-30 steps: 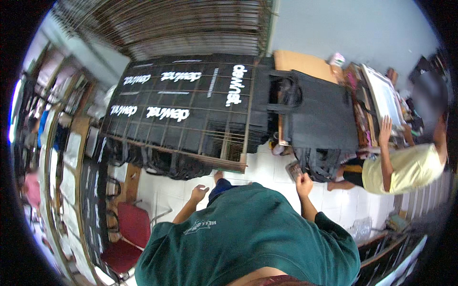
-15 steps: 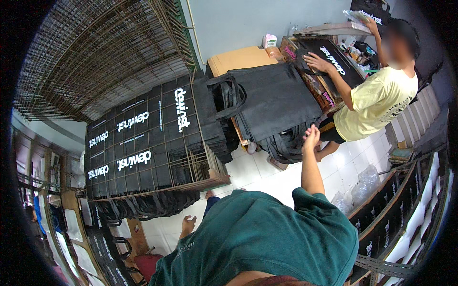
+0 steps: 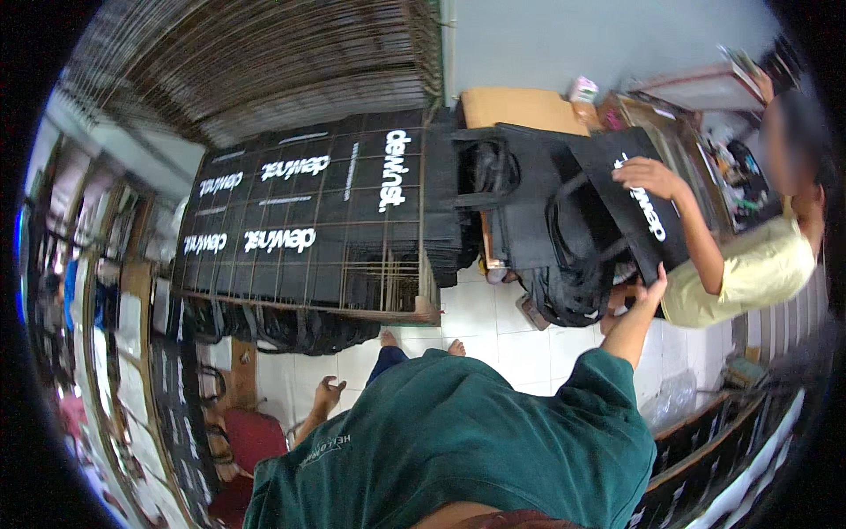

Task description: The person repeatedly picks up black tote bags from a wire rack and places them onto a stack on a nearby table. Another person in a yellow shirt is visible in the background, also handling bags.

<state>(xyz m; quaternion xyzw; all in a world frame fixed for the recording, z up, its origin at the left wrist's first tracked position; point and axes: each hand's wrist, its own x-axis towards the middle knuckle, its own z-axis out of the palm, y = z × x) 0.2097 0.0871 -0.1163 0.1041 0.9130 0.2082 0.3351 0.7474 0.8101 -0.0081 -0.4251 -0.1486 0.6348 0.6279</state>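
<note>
My right hand (image 3: pixel 650 289) reaches out to the right, its fingers closed on the near lower corner of a black tote bag (image 3: pixel 629 216) with white print. A co-worker's hand (image 3: pixel 652 179) rests on the same bag from above. The bag's handles trail left over a stack of plain black tote bags (image 3: pixel 526 204). Low beside my body, my left hand (image 3: pixel 329 395) holds nothing, with its fingers apart and slightly bent.
A hinged wire drying rack (image 3: pixel 425 291) holds printed black bags on my left. The co-worker in a yellow shirt (image 3: pixel 758 273) stands at the right by a printing table. Behind the stack lies brown cardboard (image 3: pixel 515 108). A red chair (image 3: pixel 251 438) is at lower left.
My right hand has moved outward and taken hold of the printed bag. That bag has come off the printing table onto the stack's right side. The view has turned right.
</note>
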